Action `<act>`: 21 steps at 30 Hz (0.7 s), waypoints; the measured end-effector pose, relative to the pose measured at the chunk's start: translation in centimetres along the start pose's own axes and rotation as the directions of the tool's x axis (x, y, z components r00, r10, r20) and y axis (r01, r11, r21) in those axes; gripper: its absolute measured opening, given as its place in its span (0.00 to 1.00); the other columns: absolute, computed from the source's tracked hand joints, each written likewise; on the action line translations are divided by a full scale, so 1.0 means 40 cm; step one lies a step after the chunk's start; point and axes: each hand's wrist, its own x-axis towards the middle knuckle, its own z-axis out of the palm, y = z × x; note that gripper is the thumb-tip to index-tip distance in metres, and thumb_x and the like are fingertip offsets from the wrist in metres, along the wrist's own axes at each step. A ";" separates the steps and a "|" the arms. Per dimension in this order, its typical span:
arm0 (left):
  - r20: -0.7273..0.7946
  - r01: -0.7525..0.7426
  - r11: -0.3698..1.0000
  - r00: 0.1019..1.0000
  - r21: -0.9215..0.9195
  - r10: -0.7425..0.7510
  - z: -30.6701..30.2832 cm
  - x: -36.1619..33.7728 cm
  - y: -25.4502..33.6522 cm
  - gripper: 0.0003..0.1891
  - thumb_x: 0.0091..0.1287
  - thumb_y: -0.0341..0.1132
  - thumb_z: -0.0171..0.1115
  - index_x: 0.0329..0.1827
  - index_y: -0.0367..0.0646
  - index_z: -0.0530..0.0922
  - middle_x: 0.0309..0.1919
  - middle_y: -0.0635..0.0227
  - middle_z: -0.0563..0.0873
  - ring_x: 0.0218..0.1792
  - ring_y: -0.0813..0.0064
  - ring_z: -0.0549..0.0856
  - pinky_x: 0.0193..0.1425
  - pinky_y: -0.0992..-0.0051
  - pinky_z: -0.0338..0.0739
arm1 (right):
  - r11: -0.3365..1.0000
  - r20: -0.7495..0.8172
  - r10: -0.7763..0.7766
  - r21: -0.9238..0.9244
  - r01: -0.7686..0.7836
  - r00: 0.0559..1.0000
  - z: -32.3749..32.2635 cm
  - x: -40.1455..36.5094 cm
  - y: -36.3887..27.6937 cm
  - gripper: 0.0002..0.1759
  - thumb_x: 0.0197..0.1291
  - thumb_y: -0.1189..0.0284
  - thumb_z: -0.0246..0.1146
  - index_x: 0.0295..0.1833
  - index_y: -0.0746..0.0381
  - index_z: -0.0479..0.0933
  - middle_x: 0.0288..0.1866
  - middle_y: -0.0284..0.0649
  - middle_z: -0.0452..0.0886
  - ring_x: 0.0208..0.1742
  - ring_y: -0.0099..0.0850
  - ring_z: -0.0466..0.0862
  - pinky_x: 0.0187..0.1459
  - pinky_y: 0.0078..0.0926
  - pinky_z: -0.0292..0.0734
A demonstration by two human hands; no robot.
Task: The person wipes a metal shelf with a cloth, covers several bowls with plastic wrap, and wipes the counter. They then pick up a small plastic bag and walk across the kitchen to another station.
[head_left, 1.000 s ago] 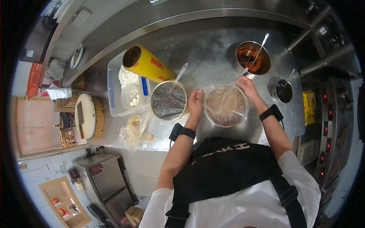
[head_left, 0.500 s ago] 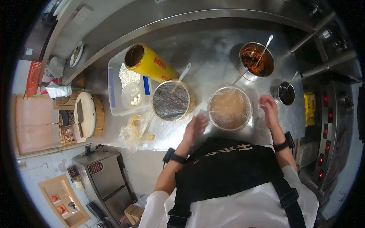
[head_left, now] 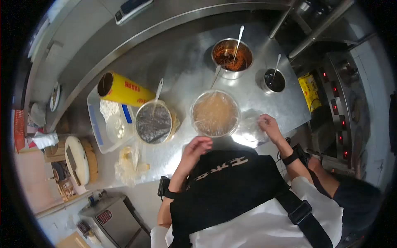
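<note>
A round bowl (head_left: 215, 113) of tan-brown contents stands in front of me under wrinkled cling film. My left hand (head_left: 194, 153) is just beside its near left edge, fingers partly bent and apart, holding nothing I can see. To the right of the bowl, my right hand (head_left: 269, 127) is closed in a pinch. A faint, see-through piece of cling film (head_left: 250, 122) seems to hang from its fingers. Left of the bowl sits a container (head_left: 153, 122) with dark contents under film, a spoon (head_left: 159, 89) sticking up behind it. A yellow cling film roll (head_left: 126, 89) lies behind that.
A pot of red-brown seasoning (head_left: 231, 58) and a small pot of dark liquid (head_left: 273, 80) stand behind, both with spoons. At left are a plastic bin (head_left: 96, 120), a crumpled bag (head_left: 129, 165) and a cleaver (head_left: 73, 163) on a chopping block. Another person's arm (head_left: 326, 177) appears at right.
The view has swung right, so the bench items appear further left. My right hand has gone from open to pinched, lower beside the bowl. Another person's arm has come into view.
</note>
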 end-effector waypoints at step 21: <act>0.387 -0.124 0.978 0.921 0.165 0.051 0.105 0.012 0.115 0.12 0.62 0.29 0.47 0.47 0.35 0.73 0.37 0.72 0.78 0.38 0.84 0.74 0.42 0.82 0.69 | 0.847 0.438 -0.421 -0.124 0.517 0.794 0.125 -0.166 -0.402 0.10 0.57 0.67 0.56 0.42 0.60 0.71 0.39 0.32 0.73 0.40 0.22 0.72 0.44 0.21 0.66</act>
